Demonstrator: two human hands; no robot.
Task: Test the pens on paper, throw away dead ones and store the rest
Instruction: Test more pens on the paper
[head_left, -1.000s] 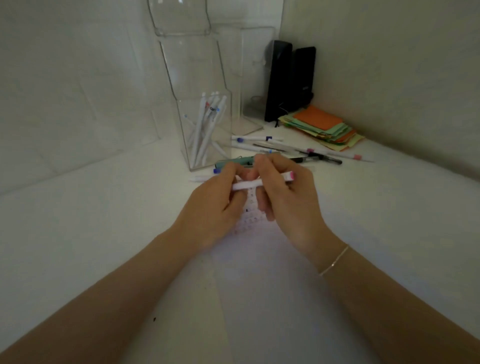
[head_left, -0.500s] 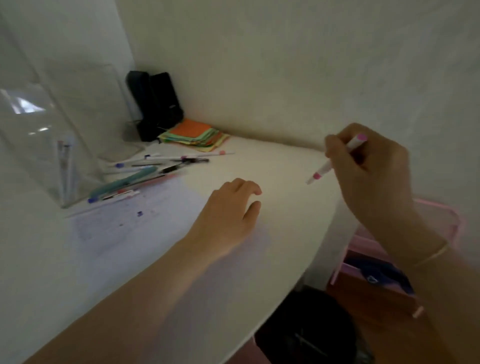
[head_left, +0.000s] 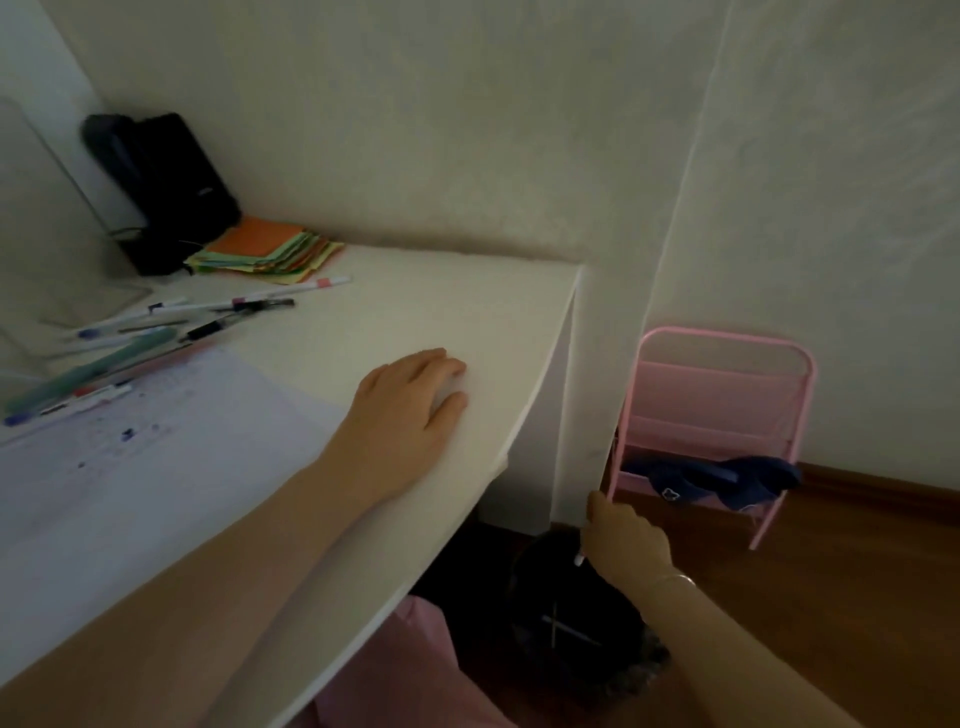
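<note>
white desk (head_left: 415, 312), pink rack (head_left: 727, 395), black bin (head_left: 571, 623)

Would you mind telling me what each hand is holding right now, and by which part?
The right hand grips a white pen above the dark bin; only its tip shows, so the hold point cannot be told. The left hand holds nothing, lying flat on the desk.

The right hand (head_left: 626, 535) hides nearly all of its pen (head_left: 578, 559).
</note>
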